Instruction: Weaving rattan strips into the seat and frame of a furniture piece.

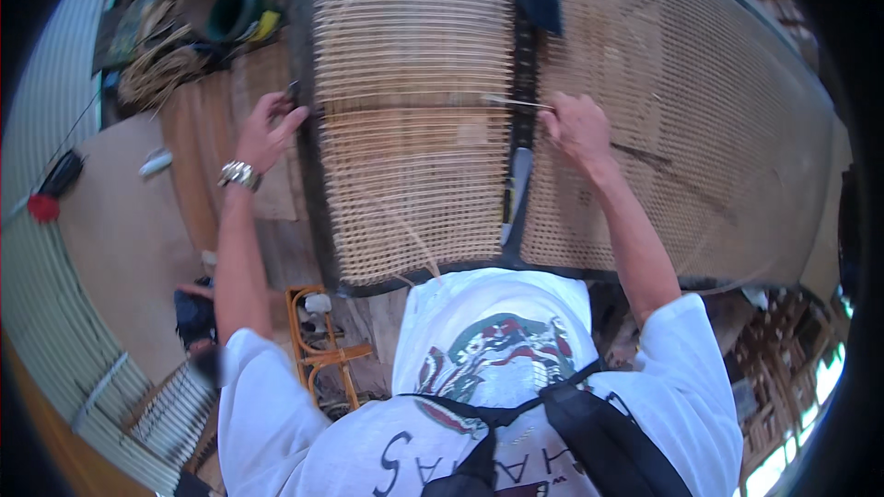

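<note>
A wide panel of woven cane (pixel 414 193) lies before me on a dark frame (pixel 311 156), split by a dark middle bar (pixel 523 64). My right hand (pixel 580 133) is closed around the near end of a thin, pale metal rod (pixel 520 103), above the right section. The rod's tip reaches left across the bar, over a gap between the strands. Beside the frame's left edge, my left hand (pixel 265 133) has its thumb toward the edge and its fingers curled. A small dark thing shows at its fingertips, too small to make out.
A blue cloth (pixel 540 4) hangs over the middle bar, and a flat pale-bladed tool (pixel 521 179) lies along it. Far left are a green bucket (pixel 230 15) and coiled cane strips (pixel 161 72). A cane-framed piece (pixel 322 350) stands near my left elbow.
</note>
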Action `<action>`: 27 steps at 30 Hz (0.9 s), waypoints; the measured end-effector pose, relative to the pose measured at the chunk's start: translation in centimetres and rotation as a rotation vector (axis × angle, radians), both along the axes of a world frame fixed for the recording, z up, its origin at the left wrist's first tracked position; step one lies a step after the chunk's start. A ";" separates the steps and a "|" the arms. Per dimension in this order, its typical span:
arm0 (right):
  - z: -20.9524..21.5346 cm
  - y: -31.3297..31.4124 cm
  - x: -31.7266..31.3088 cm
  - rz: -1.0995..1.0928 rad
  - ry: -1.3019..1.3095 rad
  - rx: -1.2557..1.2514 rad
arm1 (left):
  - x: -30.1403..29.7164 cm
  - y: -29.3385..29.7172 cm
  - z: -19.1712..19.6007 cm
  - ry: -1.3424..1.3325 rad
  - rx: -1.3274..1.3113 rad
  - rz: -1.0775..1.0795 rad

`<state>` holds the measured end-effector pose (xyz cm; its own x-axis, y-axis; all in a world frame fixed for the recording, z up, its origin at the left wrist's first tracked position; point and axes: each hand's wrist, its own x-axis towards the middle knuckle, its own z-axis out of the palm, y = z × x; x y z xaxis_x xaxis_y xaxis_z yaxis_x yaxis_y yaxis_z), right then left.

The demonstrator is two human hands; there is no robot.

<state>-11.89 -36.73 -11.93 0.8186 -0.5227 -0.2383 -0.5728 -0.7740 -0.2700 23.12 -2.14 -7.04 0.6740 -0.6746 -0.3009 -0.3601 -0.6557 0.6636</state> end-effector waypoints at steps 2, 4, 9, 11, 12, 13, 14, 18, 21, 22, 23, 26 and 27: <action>-1.0 -1.3 -0.8 0.035 0.002 0.018 | -0.3 -0.9 1.9 -0.096 0.196 -0.051; -0.6 -1.7 -0.9 0.030 -0.038 0.077 | 0.4 0.4 1.4 0.018 0.088 -0.009; -0.3 -2.2 -1.3 -0.035 -0.057 0.078 | 0.8 -0.2 2.7 0.128 0.195 -0.020; -0.2 -2.2 -1.2 -0.036 -0.058 0.077 | 1.3 0.2 2.0 0.079 0.185 -0.042; 0.0 -2.3 -1.1 -0.052 -0.046 0.088 | 1.2 -0.2 2.2 0.029 0.171 -0.062; 0.0 -2.3 -1.0 -0.067 -0.034 0.099 | 1.0 -0.5 2.5 0.029 0.175 -0.062; -0.1 -2.2 -0.9 -0.068 -0.034 0.103 | 0.9 -0.7 2.8 -0.027 0.190 -0.082; -1.2 -2.7 -0.3 -0.109 -0.071 0.074 | 0.5 -1.6 3.5 -0.127 0.172 -0.098; -2.0 -3.8 1.0 -0.121 -0.104 0.072 | 0.5 -1.4 4.0 -0.121 0.204 -0.089; -2.0 -4.3 1.5 -0.117 -0.116 0.069 | 0.5 -1.2 3.9 -0.125 0.208 -0.086; -2.0 -4.8 2.1 -0.114 -0.120 0.073 | 0.5 -1.0 3.6 -0.133 0.199 -0.099; -1.2 -5.8 3.2 -0.104 -0.069 0.071 | 0.4 -1.0 3.7 -0.163 0.209 -0.100; -0.5 -6.0 3.4 -0.104 -0.008 0.139 | 0.2 -0.9 3.9 -0.184 0.227 -0.091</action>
